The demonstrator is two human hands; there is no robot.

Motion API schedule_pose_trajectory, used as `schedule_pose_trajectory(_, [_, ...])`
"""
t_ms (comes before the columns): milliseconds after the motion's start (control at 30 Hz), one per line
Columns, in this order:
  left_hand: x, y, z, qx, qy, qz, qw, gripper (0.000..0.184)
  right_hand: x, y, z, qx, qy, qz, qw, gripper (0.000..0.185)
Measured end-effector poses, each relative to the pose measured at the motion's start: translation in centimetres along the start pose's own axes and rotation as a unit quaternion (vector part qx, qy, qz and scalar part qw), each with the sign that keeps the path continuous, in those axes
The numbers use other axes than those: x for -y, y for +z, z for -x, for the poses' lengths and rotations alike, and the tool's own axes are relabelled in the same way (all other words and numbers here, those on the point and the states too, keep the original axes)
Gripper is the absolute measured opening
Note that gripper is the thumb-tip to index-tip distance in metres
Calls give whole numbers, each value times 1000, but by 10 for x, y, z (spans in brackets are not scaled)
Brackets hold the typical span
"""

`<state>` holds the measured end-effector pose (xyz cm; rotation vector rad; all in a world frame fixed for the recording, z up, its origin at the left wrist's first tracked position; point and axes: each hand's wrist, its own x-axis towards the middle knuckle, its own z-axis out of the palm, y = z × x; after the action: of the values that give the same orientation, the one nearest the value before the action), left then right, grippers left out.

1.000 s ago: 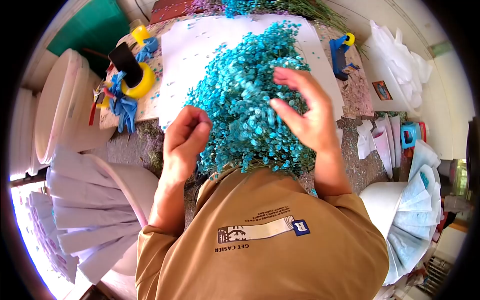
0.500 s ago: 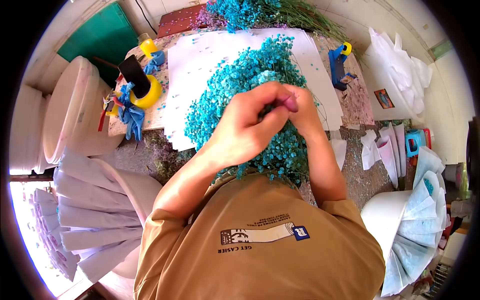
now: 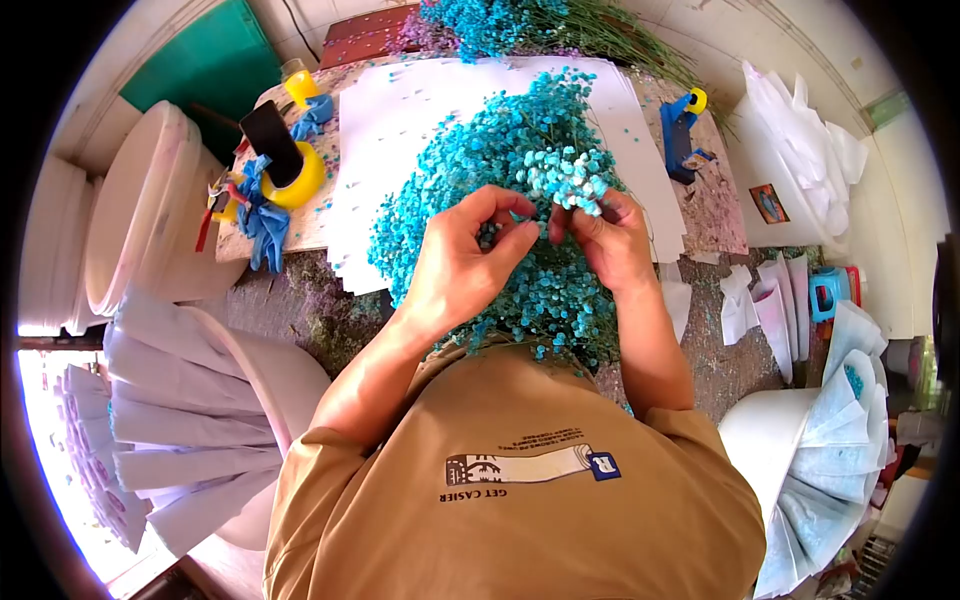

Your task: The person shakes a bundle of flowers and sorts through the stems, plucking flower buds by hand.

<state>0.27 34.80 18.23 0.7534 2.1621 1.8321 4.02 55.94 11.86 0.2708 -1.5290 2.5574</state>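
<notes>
A small bunch of pale blue baby's breath [image 3: 562, 178] stands up out of my right hand [image 3: 615, 245], whose thumb and fingers are closed round its lower part. Just left of it, my left hand [image 3: 465, 255] has its fingers curled and the thumb close to the index finger. Whatever the left fingertips hold, if anything, is too small to make out. Beneath both hands spreads a large heap of turquoise baby's breath [image 3: 450, 170]. It lies on white paper sheets [image 3: 370, 130] and reaches down to my shirt front.
More blue flowers [image 3: 490, 30] and green stems lie at the table's back. At left are a phone [image 3: 270, 140], a yellow tape roll [image 3: 300, 182] and blue gloves [image 3: 262, 235]. A blue tape dispenser [image 3: 678, 135] stands right. Paper-lined buckets [image 3: 265, 370] flank me.
My hands were together over the heap and have come apart, the left moving left and down. The pale blue bunch now shows clearly above my right hand.
</notes>
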Motion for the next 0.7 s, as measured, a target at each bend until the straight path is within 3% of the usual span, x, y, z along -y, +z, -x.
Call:
schedule_pose_trajectory(200, [-3,0,-6,-28,-32,-28,999,30,-2,8,6,-21,0,8,1000,26])
schedule_pose_trajectory(400, [0,2,-5,-17,-6,62,998,21,-7,8,9,-34,-18,-29,999,24])
schedule_pose_trajectory(467, [8,-5,-4,-4,-39,285,958,10,-10,2,7,-12,-29,-58,998,20])
schedule_pose_trajectory(500, [8,-12,-5,38,-67,435,897,5,-11,-1,7,-13,-29,-58,998,20])
schedule_pose_trajectory(567, [7,-24,-7,94,-68,451,885,8,-14,-4,7,-14,-20,-77,997,22])
schedule_pose_trajectory(600, [7,-20,-7,92,-68,452,885,8,-14,-3,7,-19,-16,-75,997,23])
schedule_pose_trajectory(667, [6,-7,-9,-8,52,185,981,13,-13,2,8,-24,-16,-78,997,23])
schedule_pose_trajectory(700, [3,-9,-10,-1,90,88,992,19,-13,4,9,-31,-18,-81,996,23])
